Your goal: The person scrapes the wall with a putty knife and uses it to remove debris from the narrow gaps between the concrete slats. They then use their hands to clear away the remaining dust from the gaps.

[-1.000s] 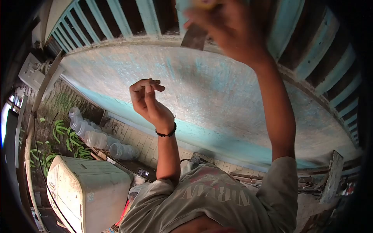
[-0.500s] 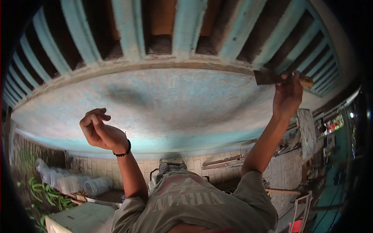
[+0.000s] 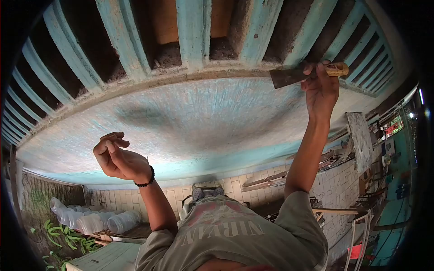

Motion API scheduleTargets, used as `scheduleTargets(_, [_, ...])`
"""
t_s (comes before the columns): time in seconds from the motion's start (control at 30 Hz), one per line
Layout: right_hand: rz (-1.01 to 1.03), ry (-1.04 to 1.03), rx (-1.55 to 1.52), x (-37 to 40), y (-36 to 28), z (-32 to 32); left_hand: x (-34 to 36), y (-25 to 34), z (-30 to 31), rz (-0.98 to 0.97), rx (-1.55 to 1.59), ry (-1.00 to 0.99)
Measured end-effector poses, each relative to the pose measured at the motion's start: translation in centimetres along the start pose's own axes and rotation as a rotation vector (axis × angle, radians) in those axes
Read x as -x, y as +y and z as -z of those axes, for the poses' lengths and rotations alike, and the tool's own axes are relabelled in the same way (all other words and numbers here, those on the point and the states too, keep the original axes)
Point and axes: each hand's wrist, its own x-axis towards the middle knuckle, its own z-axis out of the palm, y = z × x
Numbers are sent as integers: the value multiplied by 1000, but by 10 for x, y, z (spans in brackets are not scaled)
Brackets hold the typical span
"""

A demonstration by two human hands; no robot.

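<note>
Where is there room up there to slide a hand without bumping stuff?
The wide pale wall band is bare between the left hand and the scraper in the right hand, bordered above by the blue slats. Crowded: the plastic jars low on the left, and the planks along the tiled wall lower right.

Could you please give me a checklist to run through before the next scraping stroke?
1. Right hand closed firmly round the scraper handle: ok.
2. Scraper blade lined up on the ledge below the slats: ok.
3. Left hand empty and well clear of the blade: ok.
4. Sharpness of the blade edge: cannot tell.
5. Footing underneath: cannot tell, hidden by the body.
</note>
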Motion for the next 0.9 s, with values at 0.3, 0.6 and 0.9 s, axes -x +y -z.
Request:
scheduleTargets(0.3, [-12,-64,-62,14,21,-42,-6,5,9,2,-46,-9])
scheduleTargets(0.6, [-4,-34,-22,16,23,-51,-6,2,8,21,-20,-26])
scheduleTargets(0.9, [-34,-88,-51,17,26,-68,3,6,-6,37,3,-19])
